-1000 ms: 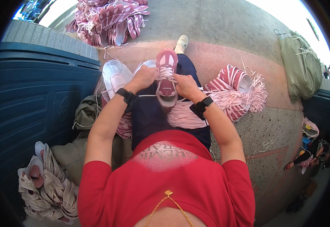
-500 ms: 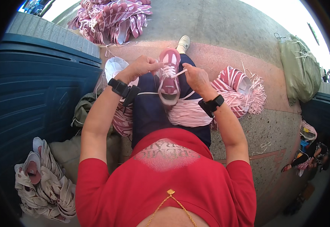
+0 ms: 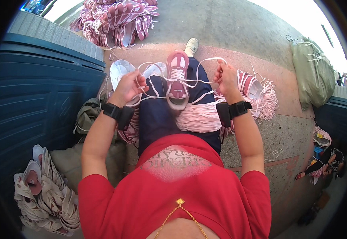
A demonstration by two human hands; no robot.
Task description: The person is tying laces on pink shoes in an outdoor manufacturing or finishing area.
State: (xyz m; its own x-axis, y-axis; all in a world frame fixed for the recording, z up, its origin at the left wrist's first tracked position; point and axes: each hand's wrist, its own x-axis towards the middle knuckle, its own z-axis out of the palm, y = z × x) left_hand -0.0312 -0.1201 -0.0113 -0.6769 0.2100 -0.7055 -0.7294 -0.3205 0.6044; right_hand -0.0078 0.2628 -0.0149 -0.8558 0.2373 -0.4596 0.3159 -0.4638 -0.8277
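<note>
A pink and white shoe upper [image 3: 177, 88] lies between my knees, its toe pointing away from me and its opening toward me. White lace is threaded through its upper eyelets. Off to the left, my left hand [image 3: 130, 86] is closed on one stretch of the shoelace, which loops beside the upper. My right hand [image 3: 226, 78] grips the lace on the other side, and a loop of it arches above the fingers. Across my right thigh rests a thick bundle of pale pink laces [image 3: 199, 118].
Stacked pink shoe uppers [image 3: 119, 20] lie on the floor ahead. More striped uppers [image 3: 250, 84] sit right of my leg, white ones [image 3: 121, 68] at left. Beige uppers [image 3: 48, 195] are piled near the blue metal door [image 3: 42, 87]. A green sack [image 3: 315, 73] stands far right.
Both hands have moved apart from the upper, left hand to the left and right hand to the right. The lace is drawn out on both sides in long loops.
</note>
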